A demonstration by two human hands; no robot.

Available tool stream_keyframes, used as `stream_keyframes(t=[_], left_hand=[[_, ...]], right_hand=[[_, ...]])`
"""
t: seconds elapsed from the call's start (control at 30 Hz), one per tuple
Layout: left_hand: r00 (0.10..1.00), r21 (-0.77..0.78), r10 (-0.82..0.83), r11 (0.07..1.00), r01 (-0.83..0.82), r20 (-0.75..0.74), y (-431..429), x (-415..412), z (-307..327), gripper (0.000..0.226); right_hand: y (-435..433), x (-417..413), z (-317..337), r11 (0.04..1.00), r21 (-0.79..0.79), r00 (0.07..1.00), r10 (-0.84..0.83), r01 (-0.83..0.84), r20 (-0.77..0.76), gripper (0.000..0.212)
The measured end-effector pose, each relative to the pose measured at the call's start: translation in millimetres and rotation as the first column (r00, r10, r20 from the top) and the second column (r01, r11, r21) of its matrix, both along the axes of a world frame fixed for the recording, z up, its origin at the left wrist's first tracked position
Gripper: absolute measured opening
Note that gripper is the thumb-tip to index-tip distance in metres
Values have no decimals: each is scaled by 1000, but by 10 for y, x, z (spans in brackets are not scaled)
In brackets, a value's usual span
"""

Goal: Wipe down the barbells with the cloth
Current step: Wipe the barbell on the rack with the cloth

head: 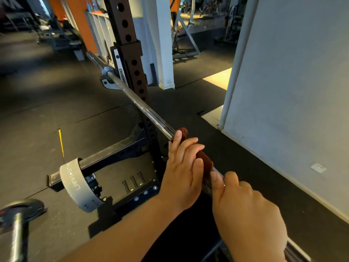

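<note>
A long steel barbell [143,106] runs diagonally from upper left to lower right, its far collar and sleeve resting in the hook of a rack [130,53]. The shaft is dull grey near the collar and bright chrome further along. A dark red cloth [206,161] is bunched around the shaft beneath the left hand [181,176]; the right hand [245,210] grips the bar just beside it

Brown perforated steel rack [130,59] on black rubber floor mats [47,110]
Its hook [108,84] carries a long silver steel barbell [136,100]; a grey lifting belt [75,186] loops over its black side arm [113,156]
</note>
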State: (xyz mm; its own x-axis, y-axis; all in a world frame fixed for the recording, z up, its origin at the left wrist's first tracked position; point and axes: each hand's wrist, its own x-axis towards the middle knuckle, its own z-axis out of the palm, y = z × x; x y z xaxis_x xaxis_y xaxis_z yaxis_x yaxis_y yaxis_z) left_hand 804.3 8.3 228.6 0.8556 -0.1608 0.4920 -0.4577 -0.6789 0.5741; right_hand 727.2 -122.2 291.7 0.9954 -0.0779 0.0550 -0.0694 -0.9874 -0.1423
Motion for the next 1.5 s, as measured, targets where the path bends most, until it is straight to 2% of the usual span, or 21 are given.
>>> stream_keyframes(t=[0.13, 0.3, 0.47, 0.67, 0.77, 0.87, 0.97, 1.0, 1.13, 1.2, 1.33, 1.5], left_hand=[[998, 13, -19, 1000, 18, 52, 42, 62, -33, 54], [994, 25, -28, 999, 26, 102, 103, 176, -12, 51], [997, -70, 46, 997, -42, 59, 16, 183, -37, 52], [986, 109, -49, 993, 32, 160, 277, 310, -37, 47], [994, 56, 13, 998, -19, 107, 311, 442, 17, 51], [976, 71, 64, 994, -80, 207, 141, 369, 18, 40], [994, 36, 27, 999, -31, 102, 29, 134, 10, 51], [995, 55, -6, 998, 1, 97, 46, 75, 2, 55], [980, 217, -144, 970, 112, 140, 319, 244, -23, 47], [986, 208, -99, 976, 70, 133, 421, 397, -18, 47], [999, 77, 2, 997, -5, 34, 343, 435, -16, 52], [988, 184, -85, 981, 61, 126, 191, 166, 25, 60]], right_hand=[[-11, 20, 49, 997, 74, 998, 20, -16, -60, 54], [-43, -15, 61, 994, 106, 997, 35, -28, -63, 52], [-53, -15, 33, 994, 95, 997, 63, -60, -32, 52], [-51, -51, 16, 995, 68, 997, 68, -70, 31, 52], [-47, -37, -28, 999, -1, 997, 50, -50, 67, 62], [-46, -6, -62, 1000, 2, 999, 27, -27, 35, 64], [-50, 5, -32, 999, 21, 1000, 31, -31, 7, 62], [-54, -3, -19, 999, 24, 999, 41, -41, 7, 60], [-60, -29, -2, 997, -15, 996, 77, -77, 45, 50], [-51, -46, -21, 995, -60, 994, 82, -78, 73, 51], [-18, -34, -53, 996, -76, 995, 62, -56, 82, 57], [-14, -55, -16, 996, -50, 995, 79, -76, 54, 58]])
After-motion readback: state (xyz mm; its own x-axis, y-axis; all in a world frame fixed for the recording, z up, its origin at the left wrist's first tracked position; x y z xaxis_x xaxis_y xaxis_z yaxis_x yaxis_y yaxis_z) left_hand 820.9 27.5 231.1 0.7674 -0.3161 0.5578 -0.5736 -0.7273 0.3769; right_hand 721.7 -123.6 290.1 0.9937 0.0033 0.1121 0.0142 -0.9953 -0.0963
